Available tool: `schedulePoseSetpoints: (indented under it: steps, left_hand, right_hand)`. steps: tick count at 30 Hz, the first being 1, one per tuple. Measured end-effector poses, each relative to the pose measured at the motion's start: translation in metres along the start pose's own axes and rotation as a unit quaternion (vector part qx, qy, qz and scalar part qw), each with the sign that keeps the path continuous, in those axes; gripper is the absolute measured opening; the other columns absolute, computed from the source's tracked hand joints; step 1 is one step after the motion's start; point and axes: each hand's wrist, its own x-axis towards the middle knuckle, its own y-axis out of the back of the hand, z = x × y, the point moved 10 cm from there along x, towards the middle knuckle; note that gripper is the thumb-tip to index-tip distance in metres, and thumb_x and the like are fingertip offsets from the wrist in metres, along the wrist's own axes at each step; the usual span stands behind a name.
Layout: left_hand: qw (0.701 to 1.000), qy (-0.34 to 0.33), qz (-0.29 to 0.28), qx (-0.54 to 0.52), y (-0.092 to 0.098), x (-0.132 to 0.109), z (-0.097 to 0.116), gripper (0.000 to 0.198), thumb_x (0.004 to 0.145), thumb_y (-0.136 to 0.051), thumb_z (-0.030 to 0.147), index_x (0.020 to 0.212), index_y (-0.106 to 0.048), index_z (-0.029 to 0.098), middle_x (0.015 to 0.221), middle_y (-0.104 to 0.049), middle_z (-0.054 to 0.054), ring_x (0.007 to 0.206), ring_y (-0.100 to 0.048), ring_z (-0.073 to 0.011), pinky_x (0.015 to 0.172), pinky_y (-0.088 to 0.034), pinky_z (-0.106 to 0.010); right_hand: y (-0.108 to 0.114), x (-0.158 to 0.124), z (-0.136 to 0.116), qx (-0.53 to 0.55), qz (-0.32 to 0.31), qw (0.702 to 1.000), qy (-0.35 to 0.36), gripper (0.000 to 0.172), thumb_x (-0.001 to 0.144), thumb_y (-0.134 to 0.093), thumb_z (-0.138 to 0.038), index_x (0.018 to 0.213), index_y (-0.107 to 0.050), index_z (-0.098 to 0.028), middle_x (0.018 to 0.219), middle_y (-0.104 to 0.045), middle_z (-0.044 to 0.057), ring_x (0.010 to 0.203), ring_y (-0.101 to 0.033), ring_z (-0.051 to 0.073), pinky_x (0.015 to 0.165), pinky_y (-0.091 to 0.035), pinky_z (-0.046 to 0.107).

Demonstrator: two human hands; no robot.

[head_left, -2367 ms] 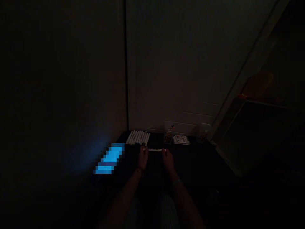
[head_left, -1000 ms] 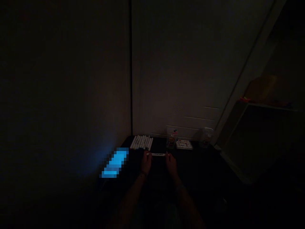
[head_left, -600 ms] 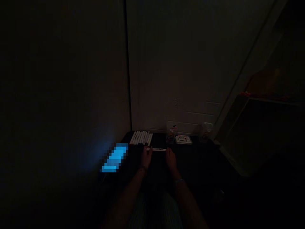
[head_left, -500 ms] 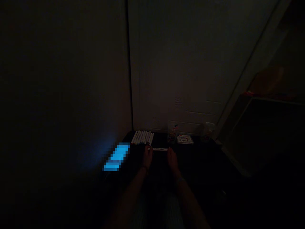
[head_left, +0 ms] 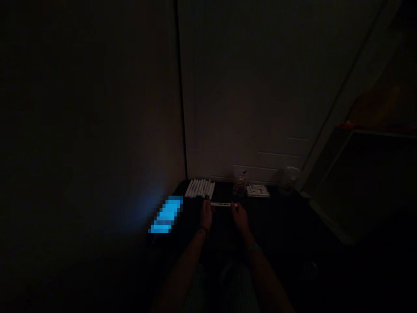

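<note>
A slim white marker (head_left: pixel 221 204) lies level between my two hands, above the dark table (head_left: pixel 280 226). My left hand (head_left: pixel 206 212) is closed around its left end. At the other end my right hand (head_left: pixel 240 215) pinches it, and a bit of red shows by the fingertips. Beyond my left hand, several white markers (head_left: pixel 200 189) lie side by side in a row. Past my right hand sits a stack of white markers (head_left: pixel 258 190), seemingly bundled together. The room is very dark, so finger details are faint.
A glowing blue, pixelated screen (head_left: pixel 167 214) is at the table's left side. Clear packages (head_left: pixel 240 184) stand at the back by the wall (head_left: pixel 247 108), one more at the right (head_left: pixel 289 179). A dark panel with a pale edge (head_left: pixel 329 219) borders the right.
The view has shifted slightly, so everything sits a little further right. My right hand's fingers have changed position on the marker's end, where red now shows. Both hands keep hold.
</note>
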Motion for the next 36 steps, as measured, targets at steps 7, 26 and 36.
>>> schedulePoseSetpoints:
  steps: [7, 26, 36]
  left_hand:
    - [0.999, -0.011, 0.007, -0.040, -0.001, -0.002, -0.002, 0.030, 0.079, -0.031, 0.046, 0.076, -0.045, 0.019, 0.061, -0.043, 0.004, 0.055, -0.040, -0.0080, 0.056, -0.033, -0.021]
    - [1.000, -0.010, 0.015, 0.015, 0.002, -0.002, 0.005, 0.021, 0.078, -0.034, 0.038, 0.075, -0.044, 0.020, 0.056, -0.044, 0.005, 0.053, -0.041, -0.0091, 0.055, -0.032, -0.022]
    - [1.000, -0.007, 0.009, 0.007, 0.003, -0.002, 0.006, 0.021, 0.078, -0.034, 0.038, 0.076, -0.044, 0.020, 0.058, -0.044, 0.004, 0.054, -0.041, -0.0090, 0.056, -0.033, -0.022]
  right_hand:
    - [0.001, 0.003, 0.005, -0.018, -0.002, 1.000, 0.005, 0.040, 0.088, -0.019, -0.036, 0.080, -0.054, -0.017, 0.078, -0.060, 0.007, 0.068, -0.054, 0.013, 0.061, -0.033, 0.021]
    - [-0.006, 0.002, 0.006, 0.010, -0.040, 0.999, -0.001, 0.033, 0.083, -0.030, -0.045, 0.087, -0.052, -0.020, 0.075, -0.060, 0.003, 0.066, -0.054, 0.013, 0.056, -0.032, 0.020]
    - [-0.005, 0.006, 0.002, 0.000, -0.040, 0.998, 0.045, 0.035, 0.086, -0.020, -0.031, 0.069, -0.049, -0.020, 0.069, -0.056, 0.003, 0.063, -0.050, 0.014, 0.058, -0.033, 0.022]
